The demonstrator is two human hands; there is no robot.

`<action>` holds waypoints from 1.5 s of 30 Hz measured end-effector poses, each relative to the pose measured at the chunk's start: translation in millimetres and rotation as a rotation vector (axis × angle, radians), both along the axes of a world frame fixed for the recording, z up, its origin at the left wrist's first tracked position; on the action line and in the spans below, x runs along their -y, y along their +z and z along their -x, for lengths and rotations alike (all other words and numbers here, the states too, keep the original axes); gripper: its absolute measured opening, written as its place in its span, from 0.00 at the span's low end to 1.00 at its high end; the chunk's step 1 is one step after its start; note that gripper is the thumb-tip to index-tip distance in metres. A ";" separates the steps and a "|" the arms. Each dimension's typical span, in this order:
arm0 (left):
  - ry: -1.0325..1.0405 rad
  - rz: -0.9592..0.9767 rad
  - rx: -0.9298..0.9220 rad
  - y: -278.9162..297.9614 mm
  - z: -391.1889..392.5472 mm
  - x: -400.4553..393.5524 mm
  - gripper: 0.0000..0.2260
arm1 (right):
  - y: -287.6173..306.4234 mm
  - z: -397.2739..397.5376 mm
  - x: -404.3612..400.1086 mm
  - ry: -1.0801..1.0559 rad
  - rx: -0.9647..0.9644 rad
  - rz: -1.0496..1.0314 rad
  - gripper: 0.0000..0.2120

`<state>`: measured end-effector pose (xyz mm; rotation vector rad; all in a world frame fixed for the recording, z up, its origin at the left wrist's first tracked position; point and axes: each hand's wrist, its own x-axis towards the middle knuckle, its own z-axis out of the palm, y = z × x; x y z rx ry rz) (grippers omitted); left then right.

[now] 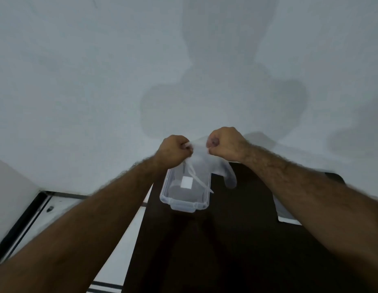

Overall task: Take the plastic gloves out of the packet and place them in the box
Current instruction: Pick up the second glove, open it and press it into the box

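Note:
A thin clear plastic glove [213, 166] hangs stretched between my two fists, its fingers drooping to the right. My left hand [175, 151] grips its left edge and my right hand [224, 142] grips its right edge. Both hands are held above the far end of a clear plastic box [184, 203], which sits open on a dark table [236, 250] with a white label showing inside it. A pale flat sheet [284, 212], perhaps the packet, lies on the table partly hidden under my right forearm.
A plain white wall fills the view beyond the table, with shadows on it. The table's left edge drops to a white tiled floor [63, 204] with dark lines.

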<state>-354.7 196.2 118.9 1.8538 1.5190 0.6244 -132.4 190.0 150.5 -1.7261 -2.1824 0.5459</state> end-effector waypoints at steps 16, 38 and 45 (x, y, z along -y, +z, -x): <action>-0.011 -0.564 -0.393 4.2 37.6 -108.2 0.10 | -38.1 21.1 -70.1 -0.127 0.001 -0.432 0.08; -0.528 -0.490 -0.734 -150.0 63.9 -61.1 0.06 | -193.0 28.9 -14.6 0.238 0.489 -0.110 0.12; -0.665 -0.375 -0.921 -161.4 56.3 -64.5 0.09 | -197.6 34.0 -20.5 0.283 0.629 0.105 0.10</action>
